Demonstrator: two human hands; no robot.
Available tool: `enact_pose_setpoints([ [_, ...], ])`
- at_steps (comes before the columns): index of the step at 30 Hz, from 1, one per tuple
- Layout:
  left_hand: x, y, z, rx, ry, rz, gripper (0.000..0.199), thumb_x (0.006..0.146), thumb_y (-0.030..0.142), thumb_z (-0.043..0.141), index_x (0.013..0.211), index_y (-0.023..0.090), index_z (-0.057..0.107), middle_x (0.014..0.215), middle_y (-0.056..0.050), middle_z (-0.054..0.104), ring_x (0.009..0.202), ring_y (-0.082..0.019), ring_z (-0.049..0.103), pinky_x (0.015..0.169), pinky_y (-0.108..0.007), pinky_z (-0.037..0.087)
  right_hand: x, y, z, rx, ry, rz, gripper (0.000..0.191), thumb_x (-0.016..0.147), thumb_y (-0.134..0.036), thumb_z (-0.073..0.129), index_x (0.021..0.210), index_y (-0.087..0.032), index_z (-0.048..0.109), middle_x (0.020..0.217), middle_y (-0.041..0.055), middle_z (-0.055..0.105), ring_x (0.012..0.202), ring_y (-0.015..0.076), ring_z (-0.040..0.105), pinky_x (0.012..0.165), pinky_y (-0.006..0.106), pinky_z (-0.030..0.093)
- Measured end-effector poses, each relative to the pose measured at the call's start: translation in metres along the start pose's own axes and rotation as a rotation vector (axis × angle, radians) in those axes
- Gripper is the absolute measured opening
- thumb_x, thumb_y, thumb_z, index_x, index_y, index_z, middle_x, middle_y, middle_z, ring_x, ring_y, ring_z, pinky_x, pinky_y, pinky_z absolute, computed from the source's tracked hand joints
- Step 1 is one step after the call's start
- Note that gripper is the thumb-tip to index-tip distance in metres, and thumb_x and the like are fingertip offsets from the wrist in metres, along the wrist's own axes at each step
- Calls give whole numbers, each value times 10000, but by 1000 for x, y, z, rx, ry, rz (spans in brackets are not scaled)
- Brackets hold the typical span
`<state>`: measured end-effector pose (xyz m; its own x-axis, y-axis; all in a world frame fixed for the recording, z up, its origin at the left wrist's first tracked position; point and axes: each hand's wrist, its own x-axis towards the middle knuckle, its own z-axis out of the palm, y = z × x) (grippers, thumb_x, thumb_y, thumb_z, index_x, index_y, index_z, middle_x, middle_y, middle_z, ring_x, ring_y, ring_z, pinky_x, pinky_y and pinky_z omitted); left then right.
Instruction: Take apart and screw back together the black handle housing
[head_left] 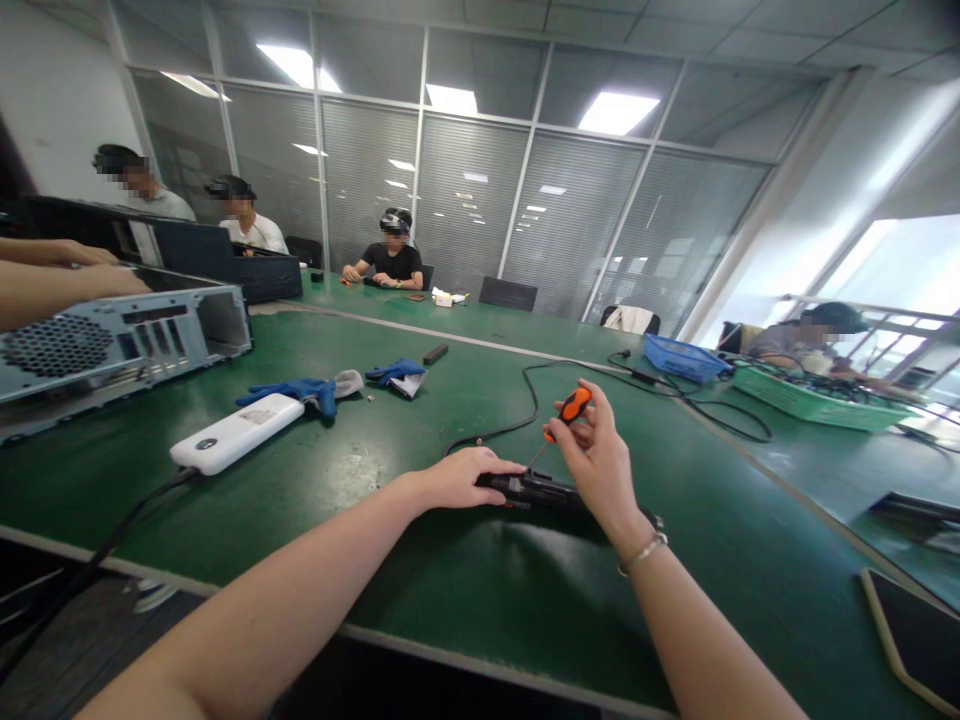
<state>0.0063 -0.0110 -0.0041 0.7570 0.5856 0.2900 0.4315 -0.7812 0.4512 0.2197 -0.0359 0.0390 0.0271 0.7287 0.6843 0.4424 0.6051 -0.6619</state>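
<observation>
A long black device (pixel 553 492) lies on the green table in front of me; its exact kind I cannot make out. My left hand (pixel 469 478) is closed on its left end, thumb on the near side and fingers over the top. Between the fingers of my right hand (pixel 600 450) is a screwdriver (pixel 576 404) with an orange and black handle. Its thin shaft slants down to the left, and the tip meets the device's upper side close to my left fingertips. My right wrist and palm hide part of the device's right end.
A white power bank (pixel 238 432) with a black cable lies left, near blue-and-grey gloves (pixel 319 392) and a small dark block (pixel 436 353). A metal computer case (pixel 127 335) with another person's arms over it stands far left. Blue (pixel 684 358) and green baskets (pixel 814 398), cables and a phone (pixel 915 635) are right.
</observation>
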Motion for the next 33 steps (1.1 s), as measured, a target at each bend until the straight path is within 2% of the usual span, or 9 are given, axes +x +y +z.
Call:
enact_pose_setpoints([
  [3, 0, 1, 0, 5, 1, -3, 531, 801, 293, 683, 1316, 259, 560, 1085, -72, 670, 956, -231, 599, 876, -309, 430, -1, -1, 0, -41, 67, -32, 605, 797, -404, 672, 1335, -243, 447, 992, 44, 620, 731, 157, 666, 733, 350, 611],
  [5, 0, 1, -1, 12, -4, -7, 532, 803, 296, 682, 1319, 255, 557, 1082, -75, 669, 957, -231, 598, 875, -310, 430, -1, -1, 1, 9, 65, -35, 598, 823, -382, 644, 1363, -253, 421, 965, 32, 624, 744, 157, 672, 756, 361, 607],
  [10, 0, 4, -2, 31, -27, -13, 537, 819, 308, 667, 1335, 236, 542, 1117, -88, 657, 986, -234, 589, 900, -314, 425, -3, -1, 3, 128, -15, -12, 603, 892, -343, 539, 1440, -266, 300, 1141, 87, 632, 787, 166, 694, 837, 410, 579],
  [12, 0, 5, -3, 31, -29, -17, 538, 819, 304, 669, 1337, 233, 541, 1118, -89, 655, 985, -232, 590, 904, -311, 425, -4, -1, 4, 60, -5, -8, 630, 881, -352, 554, 1448, -263, 293, 1135, 89, 628, 786, 169, 687, 826, 406, 580],
  [16, -1, 7, -3, 25, -12, -17, 533, 812, 291, 681, 1325, 230, 553, 1092, -95, 660, 969, -230, 596, 895, -310, 431, -3, -2, 3, -77, 61, -36, 671, 815, -363, 647, 1418, -252, 375, 993, 51, 632, 762, 171, 660, 775, 373, 587],
  [22, -1, 6, -2, 15, -12, -8, 546, 810, 290, 676, 1333, 214, 541, 1142, -96, 657, 1000, -240, 604, 917, -324, 430, -2, -2, 2, 127, -28, 26, 682, 855, -388, 585, 1457, -255, 293, 1018, 54, 660, 808, 176, 694, 813, 379, 586],
  [28, -3, 1, -1, -44, 56, -88, 714, 739, 337, 740, 1383, 193, 467, 1293, -103, 600, 1112, -260, 589, 980, -343, 410, -2, -2, 1, -37, 79, 7, 664, 785, -397, 677, 1385, -264, 425, 932, 21, 633, 716, 157, 674, 767, 351, 591],
  [30, -3, 0, -1, -46, 64, -113, 712, 721, 370, 754, 1356, 176, 499, 1283, -117, 606, 1116, -267, 593, 979, -340, 415, -3, -2, 1, -6, 55, 2, 658, 806, -385, 653, 1401, -260, 403, 935, 24, 637, 728, 160, 680, 777, 356, 589],
  [33, -4, -2, -3, -39, 59, -94, 608, 703, 380, 769, 1244, 156, 605, 1191, -116, 659, 1080, -276, 612, 964, -330, 417, -4, -1, 2, 76, 13, 7, 657, 843, -363, 607, 1430, -251, 335, 995, 49, 655, 752, 162, 691, 797, 374, 586],
])
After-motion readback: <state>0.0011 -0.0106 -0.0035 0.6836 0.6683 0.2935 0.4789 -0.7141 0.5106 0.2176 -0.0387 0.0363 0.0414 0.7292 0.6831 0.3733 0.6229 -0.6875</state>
